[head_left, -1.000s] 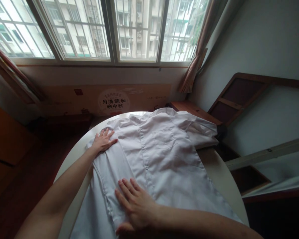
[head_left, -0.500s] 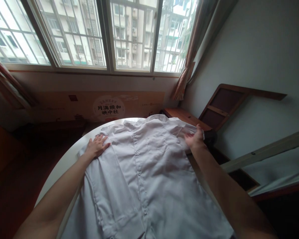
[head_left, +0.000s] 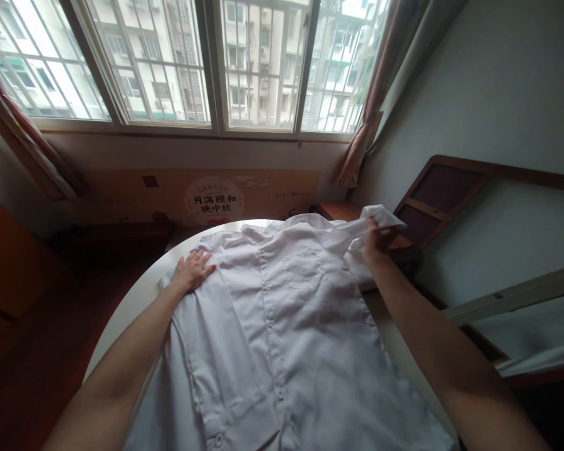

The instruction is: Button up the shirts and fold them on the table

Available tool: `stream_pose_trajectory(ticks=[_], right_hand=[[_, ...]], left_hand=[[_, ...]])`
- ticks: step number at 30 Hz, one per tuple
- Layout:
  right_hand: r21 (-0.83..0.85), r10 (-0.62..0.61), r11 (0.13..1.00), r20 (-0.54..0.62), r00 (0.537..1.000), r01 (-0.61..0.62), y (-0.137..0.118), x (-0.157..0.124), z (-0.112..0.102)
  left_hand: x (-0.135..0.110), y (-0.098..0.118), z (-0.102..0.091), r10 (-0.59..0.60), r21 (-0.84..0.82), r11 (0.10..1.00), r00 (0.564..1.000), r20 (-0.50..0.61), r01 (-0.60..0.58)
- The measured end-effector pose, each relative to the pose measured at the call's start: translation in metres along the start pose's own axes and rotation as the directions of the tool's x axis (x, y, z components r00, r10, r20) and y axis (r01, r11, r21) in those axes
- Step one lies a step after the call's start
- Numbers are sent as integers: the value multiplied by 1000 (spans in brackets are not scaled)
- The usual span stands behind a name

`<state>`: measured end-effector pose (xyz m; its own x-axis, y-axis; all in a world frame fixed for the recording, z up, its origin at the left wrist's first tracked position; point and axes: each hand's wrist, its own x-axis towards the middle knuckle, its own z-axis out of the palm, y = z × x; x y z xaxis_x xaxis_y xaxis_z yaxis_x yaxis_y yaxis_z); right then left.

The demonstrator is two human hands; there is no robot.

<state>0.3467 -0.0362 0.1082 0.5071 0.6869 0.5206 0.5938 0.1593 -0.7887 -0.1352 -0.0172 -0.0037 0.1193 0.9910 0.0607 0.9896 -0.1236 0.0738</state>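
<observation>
A white button-up shirt [head_left: 291, 326] lies front up on a round white table [head_left: 131, 307], collar toward the window. Its left sleeve is folded in over the body. My left hand [head_left: 192, 269] lies flat on that folded shoulder, fingers spread. My right hand [head_left: 375, 241] is closed on the right sleeve [head_left: 380, 217] and holds its end lifted off the table at the far right.
A barred window [head_left: 216, 62] with curtains fills the back wall. Below it leans a cardboard panel with printed characters [head_left: 214, 200]. A wooden frame [head_left: 432, 200] leans on the right wall beside a low wooden stand [head_left: 338, 210]. A pale rail [head_left: 512, 294] crosses at right.
My right hand left the shirt's lower front, reached to the right sleeve, gripped it and raised its end. My left hand has stayed on the folded shoulder.
</observation>
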Motion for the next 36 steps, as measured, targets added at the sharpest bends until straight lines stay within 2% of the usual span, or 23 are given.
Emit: stream_pose_trajectory(ticks=[1,2,3,4,6,7,10,12,14,16,18,19,22,23,24,25,27,29,30,31,33,34,36], right_hand=[[-29,-87,996,11,996,87,1,-16,1],[-46,-197,978,119,973,203,4,-34,1],[-42,-318,937,315,895,347,8,-53,0],[3,-404,879,535,742,476,13,-72,-2],[88,-445,825,709,547,558,23,-102,-8],[114,-447,812,753,483,573,27,-112,-12],[109,-402,810,819,409,577,30,-119,-19],[74,-345,826,850,398,558,26,-110,-18],[24,-300,840,853,428,542,21,-96,-15],[-59,-287,825,812,508,561,16,-80,-11],[-171,-290,766,769,570,620,12,-65,-5],[-213,-292,720,771,566,660,11,-59,-2],[-261,-252,612,830,497,747,11,-46,6],[-279,-239,602,831,502,748,12,-43,7],[-312,-233,609,809,540,729,14,-42,8],[-357,-235,632,757,609,688,16,-41,8],[-450,-236,711,570,787,540,21,-39,6],[-514,-158,801,316,935,309,25,-36,4],[-531,-71,829,209,975,175,27,-34,4],[-542,31,839,134,991,47,29,-32,4],[-565,200,816,80,976,-121,32,-29,5],[-585,249,797,97,964,-147,34,-27,6],[-644,264,759,164,951,-100,39,-25,6]], left_hand=[[0,0,0,1,-1,1000,1000,2,-1],[0,0,0,1,-2,1000,1000,3,-1],[-1,0,0,-1,-1,1000,1000,0,1],[-1,0,-1,-3,4,1000,1000,-11,3],[-3,4,-3,-4,21,1000,998,-62,5],[-5,7,-5,1,31,1000,994,-106,3],[-16,27,-15,52,16,999,969,-241,-49],[-29,49,-21,109,-53,990,957,-268,-127],[-44,73,-26,227,-135,956,950,-213,-259],[-58,94,-27,398,-177,894,911,-106,-411],[-68,108,-26,467,-177,868,884,-30,-464],[-71,113,-25,472,-170,868,881,-12,-467],[-74,120,-25,520,-178,836,853,-39,-519],[-74,121,-26,551,-193,811,832,-70,-553],[-73,121,-28,565,-214,790,818,-111,-575],[-71,120,-31,549,-243,783,820,-162,-572],[-66,115,-41,394,-351,810,879,-268,-470],[-60,108,-58,99,-545,792,938,-331,-276],[-59,106,-69,-58,-653,733,938,-341,-192],[-61,106,-81,-193,-749,647,921,-340,-141],[-76,115,-102,-336,-879,455,887,-317,-142],[-90,125,-109,-328,-912,375,897,-297,-165],[-127,153,-111,-121,-972,212,984,-127,-99]])
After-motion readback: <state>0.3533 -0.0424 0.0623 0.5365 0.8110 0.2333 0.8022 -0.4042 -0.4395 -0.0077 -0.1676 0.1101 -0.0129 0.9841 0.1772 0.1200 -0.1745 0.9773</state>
